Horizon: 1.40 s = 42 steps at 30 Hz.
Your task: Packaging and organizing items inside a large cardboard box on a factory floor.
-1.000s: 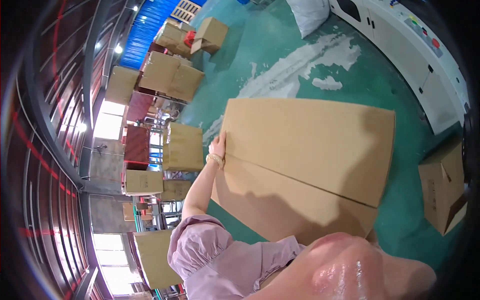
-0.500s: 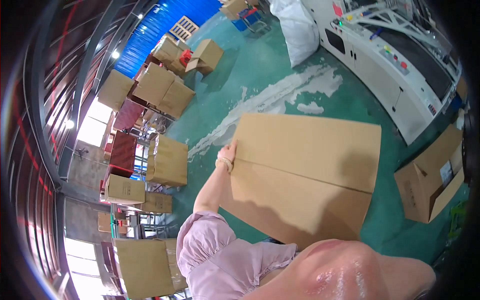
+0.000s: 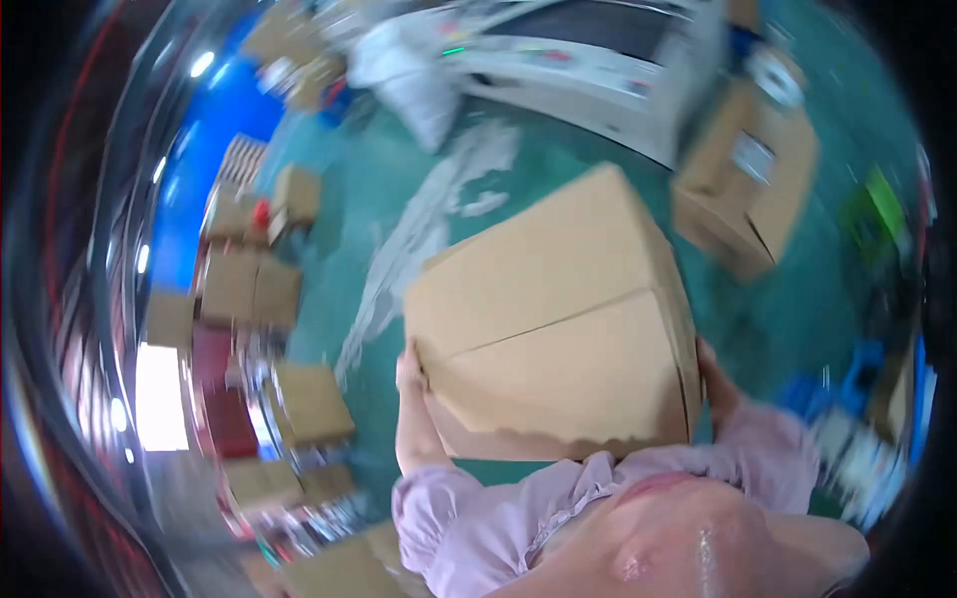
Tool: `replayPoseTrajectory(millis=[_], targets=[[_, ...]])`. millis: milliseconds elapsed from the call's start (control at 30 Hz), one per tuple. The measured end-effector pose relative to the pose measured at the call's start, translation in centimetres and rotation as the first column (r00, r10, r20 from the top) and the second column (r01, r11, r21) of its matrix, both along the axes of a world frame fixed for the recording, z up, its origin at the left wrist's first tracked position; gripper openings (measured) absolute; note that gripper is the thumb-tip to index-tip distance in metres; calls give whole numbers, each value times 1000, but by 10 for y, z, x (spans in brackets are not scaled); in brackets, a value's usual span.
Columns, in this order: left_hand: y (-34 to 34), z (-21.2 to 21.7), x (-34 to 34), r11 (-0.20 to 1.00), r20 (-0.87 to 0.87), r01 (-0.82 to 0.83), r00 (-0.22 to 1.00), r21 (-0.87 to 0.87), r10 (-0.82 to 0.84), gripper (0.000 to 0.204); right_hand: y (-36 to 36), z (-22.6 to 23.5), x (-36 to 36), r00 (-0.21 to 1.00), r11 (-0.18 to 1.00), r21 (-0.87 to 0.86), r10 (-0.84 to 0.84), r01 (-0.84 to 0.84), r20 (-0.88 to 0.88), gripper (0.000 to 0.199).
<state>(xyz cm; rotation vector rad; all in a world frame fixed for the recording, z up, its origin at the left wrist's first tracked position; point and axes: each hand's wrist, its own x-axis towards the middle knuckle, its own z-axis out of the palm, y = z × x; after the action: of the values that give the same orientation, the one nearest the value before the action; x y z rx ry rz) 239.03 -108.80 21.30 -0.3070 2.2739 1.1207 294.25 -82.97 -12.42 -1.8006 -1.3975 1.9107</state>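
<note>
A large brown cardboard box (image 3: pixel 538 289) is held up in front of my body, its broad face with a straight seam across it turned up toward me. At its left edge, my left hand (image 3: pixel 410 369) grips the cardboard. My right hand (image 3: pixel 710 374) is against the box's right side, its fingers partly hidden and somewhat blurred. Part of the right side wall shows, while the underside is out of sight.
Ahead stands a white machine (image 3: pixel 598 110) with a white sack (image 3: pixel 409 85) by its left end. An opened carton (image 3: pixel 748 179) lies to the right, near a green object (image 3: pixel 880 209). Cartons (image 3: pixel 249 289) and stacked goods line the left side.
My view has swung to the right, so the machine and sack sit further left. The box has turned and shows a side wall. My right hand has come into view on its right side.
</note>
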Motion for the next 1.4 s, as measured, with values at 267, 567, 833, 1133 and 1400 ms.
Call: replayPoseTrajectory(millis=[267,567,833,1133,1400], targets=[[-21,-65,133,980,65,-140,989,145,132,65,178,138,78,911,930,282,108,-234,399,65],[101,-60,253,943,27,-194,981,270,194,73,331,182,122,902,868,391,135,-307,409,57],[186,-44,294,922,-21,-218,971,320,237,79,431,197,146,818,866,235,280,-441,502,57],[298,-16,365,935,-194,-339,915,101,353,80,587,137,154,830,856,119,441,-504,342,63],[396,1,455,879,-137,-468,869,89,476,72,724,77,163,790,773,233,493,-590,365,59]])
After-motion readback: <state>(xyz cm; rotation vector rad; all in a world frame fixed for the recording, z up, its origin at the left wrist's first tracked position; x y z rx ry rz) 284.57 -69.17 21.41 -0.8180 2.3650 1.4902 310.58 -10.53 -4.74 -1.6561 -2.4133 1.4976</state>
